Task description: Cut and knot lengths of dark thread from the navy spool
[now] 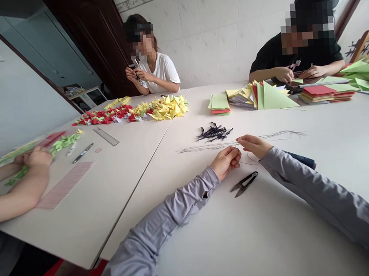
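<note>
Thin dark thread (274,135) pinched between left hand (226,162) and right hand (254,146)

No legible text, label, brand or number appears. The graduations on the ruler (106,136) are too small to read; the dark brush marks on the board (363,48) and the print on a black shirt (295,64) are also unreadable.

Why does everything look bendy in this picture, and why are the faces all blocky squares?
In the head view, the picture looks taken through a wide lens: the grey sleeve balloons toward the bottom edge and the white table seems stretched; the two seated people have blocky pixel squares hiding their faces.
</note>
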`<state>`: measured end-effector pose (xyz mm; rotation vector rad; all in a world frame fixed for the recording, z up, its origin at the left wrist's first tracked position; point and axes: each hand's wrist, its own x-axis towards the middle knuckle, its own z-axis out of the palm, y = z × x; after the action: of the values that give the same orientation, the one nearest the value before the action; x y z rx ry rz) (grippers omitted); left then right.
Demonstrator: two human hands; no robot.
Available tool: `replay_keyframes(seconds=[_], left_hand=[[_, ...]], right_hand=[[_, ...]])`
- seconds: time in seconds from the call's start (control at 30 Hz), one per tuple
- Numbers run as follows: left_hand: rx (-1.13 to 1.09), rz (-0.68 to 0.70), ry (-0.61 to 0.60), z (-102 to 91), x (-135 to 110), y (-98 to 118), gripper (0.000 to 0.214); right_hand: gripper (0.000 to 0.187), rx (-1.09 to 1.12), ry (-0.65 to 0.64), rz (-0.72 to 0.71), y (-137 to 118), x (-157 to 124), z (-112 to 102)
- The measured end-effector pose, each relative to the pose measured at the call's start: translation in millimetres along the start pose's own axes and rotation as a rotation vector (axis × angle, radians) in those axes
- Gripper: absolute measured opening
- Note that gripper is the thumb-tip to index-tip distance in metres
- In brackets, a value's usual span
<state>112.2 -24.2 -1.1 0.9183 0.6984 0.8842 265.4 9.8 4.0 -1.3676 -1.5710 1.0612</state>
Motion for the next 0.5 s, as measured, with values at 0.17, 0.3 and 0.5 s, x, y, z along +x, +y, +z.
replay_keyframes(seconds=[0.17,0.3,0.5], left_hand=[[0.024,-0.006,0.006,-3.8,-0.7,-0.6,0.028],[0.040,-0.003,0.016,-5.9,-1.0,0.0,0.027],[0.058,0.010,0.011,-6.3,-0.4,-1.6,0.025]], right_hand=[[0.026,-0.013,-0.041,-0.013,-7.6,1.0,-8.2],[0.034,-0.067,-0.143,0.008,-15.3,-2.8,-10.8],[0.031,-0.159,-0.089,-0.026,-21.7,-7.3,-8.6]])
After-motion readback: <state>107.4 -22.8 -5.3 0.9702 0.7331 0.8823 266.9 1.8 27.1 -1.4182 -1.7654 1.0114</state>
